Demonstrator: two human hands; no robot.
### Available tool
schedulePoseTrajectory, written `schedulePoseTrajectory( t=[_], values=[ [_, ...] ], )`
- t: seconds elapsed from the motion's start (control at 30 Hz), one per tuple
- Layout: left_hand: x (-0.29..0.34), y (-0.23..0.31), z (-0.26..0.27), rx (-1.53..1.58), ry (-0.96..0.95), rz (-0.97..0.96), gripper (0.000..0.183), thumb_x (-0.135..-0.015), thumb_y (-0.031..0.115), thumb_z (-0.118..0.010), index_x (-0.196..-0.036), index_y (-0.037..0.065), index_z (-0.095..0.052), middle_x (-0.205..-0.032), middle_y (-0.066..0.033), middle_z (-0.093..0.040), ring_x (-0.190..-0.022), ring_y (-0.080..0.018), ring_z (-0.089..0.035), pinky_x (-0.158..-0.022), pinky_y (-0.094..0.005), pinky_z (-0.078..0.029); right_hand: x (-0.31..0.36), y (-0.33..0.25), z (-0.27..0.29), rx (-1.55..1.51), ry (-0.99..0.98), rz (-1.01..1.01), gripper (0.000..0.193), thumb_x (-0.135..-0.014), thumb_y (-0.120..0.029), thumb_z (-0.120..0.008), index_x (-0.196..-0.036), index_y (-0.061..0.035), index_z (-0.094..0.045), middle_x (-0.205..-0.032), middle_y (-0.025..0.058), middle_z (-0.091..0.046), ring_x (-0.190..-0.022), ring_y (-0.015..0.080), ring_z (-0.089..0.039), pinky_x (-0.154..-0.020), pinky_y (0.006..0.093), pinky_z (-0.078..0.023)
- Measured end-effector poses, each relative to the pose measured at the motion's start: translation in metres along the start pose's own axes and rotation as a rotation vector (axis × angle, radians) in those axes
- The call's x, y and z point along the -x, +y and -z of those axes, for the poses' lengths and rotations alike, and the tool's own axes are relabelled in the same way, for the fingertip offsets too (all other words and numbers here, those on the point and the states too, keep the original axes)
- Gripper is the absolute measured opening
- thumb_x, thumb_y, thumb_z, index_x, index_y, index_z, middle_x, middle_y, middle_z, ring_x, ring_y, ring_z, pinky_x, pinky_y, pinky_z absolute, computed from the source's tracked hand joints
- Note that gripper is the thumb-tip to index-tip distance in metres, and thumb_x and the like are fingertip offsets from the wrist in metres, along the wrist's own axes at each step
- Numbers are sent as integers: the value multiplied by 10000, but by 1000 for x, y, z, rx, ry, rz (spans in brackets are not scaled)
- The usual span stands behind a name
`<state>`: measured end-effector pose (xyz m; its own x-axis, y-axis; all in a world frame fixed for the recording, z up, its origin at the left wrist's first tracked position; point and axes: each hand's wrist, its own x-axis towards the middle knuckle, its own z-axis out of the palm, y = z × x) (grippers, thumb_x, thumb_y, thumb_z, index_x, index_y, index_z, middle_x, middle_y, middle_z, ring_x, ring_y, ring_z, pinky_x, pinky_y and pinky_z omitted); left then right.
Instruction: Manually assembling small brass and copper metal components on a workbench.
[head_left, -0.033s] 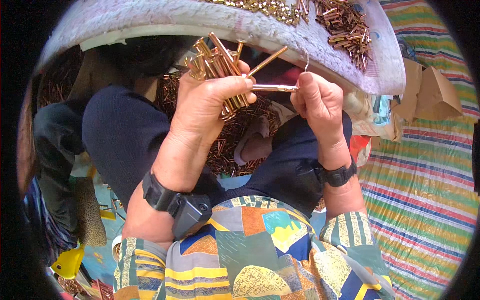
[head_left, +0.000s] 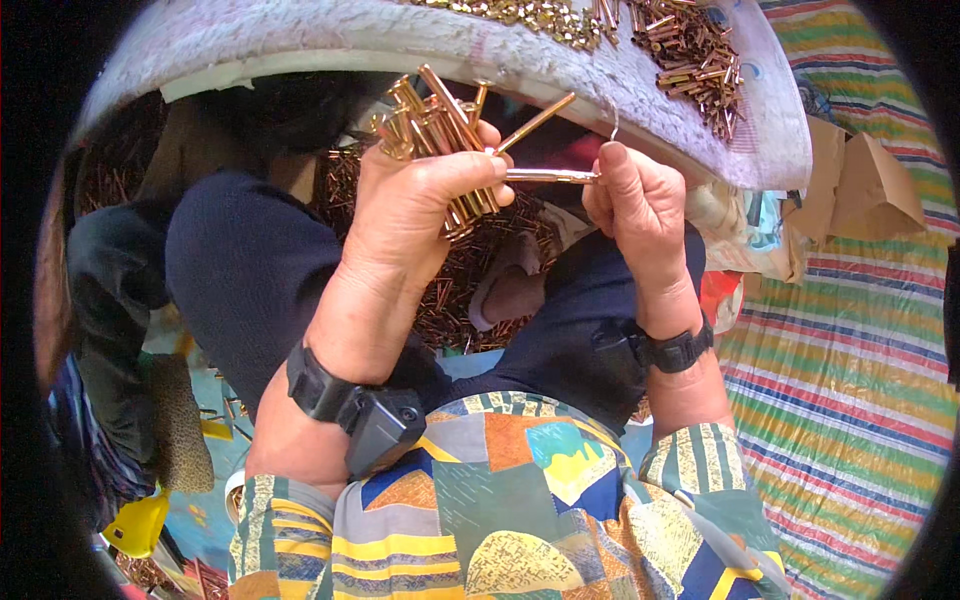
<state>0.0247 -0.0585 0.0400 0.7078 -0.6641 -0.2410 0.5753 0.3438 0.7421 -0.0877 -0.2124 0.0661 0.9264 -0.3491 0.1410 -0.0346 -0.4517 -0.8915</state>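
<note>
My left hand (head_left: 400, 210) is closed round a bundle of long gold-coloured bolts (head_left: 435, 120), most with flat round heads pointing up and away. One bolt (head_left: 540, 122) sticks out of the bundle diagonally to the right. A shiny metal rod (head_left: 550, 176), apparently another bolt, lies level between my hands, its left end under my left thumb. At its right end, my right hand (head_left: 640, 200) closes thumb and fingers on it; the fingers hide that tip. Both hands are above my lap, just short of the table edge.
On the white-covered table (head_left: 330, 45) lie small gold nuts (head_left: 550, 20) and a pile of gold-coloured rods (head_left: 700, 75). Many more bolts (head_left: 460, 300) are heaped below, around my foot. Cardboard (head_left: 870, 190) and a striped sheet (head_left: 840, 400) are at right, another person's leg (head_left: 115, 310) at left.
</note>
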Motion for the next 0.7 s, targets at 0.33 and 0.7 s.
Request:
schedulePoseTrajectory(
  t=[0.33,0.7],
  values=[
    [-1,-3,6,-18,-56,48,228,-652,25,-648,-869,-12,-586,-728,-91,-615,-585,-171,-610,-560,-249,-516,4,2,5,-11,-132,-82,369,-895,-289,-500,-624,-38,-492,-517,-40,-423,-468,42,-362,-413,210,-295],
    [-2,-10,-1,29,-159,127,195,-637,-21,-647,-825,-22,-596,-738,-83,-610,-575,-162,-600,-538,-267,-523,-8,11,-8,-201,-127,-176,235,-859,-180,-550,-1007,1,-560,-671,4,-547,-522,42,-476,-452,167,-378]
  ],
)
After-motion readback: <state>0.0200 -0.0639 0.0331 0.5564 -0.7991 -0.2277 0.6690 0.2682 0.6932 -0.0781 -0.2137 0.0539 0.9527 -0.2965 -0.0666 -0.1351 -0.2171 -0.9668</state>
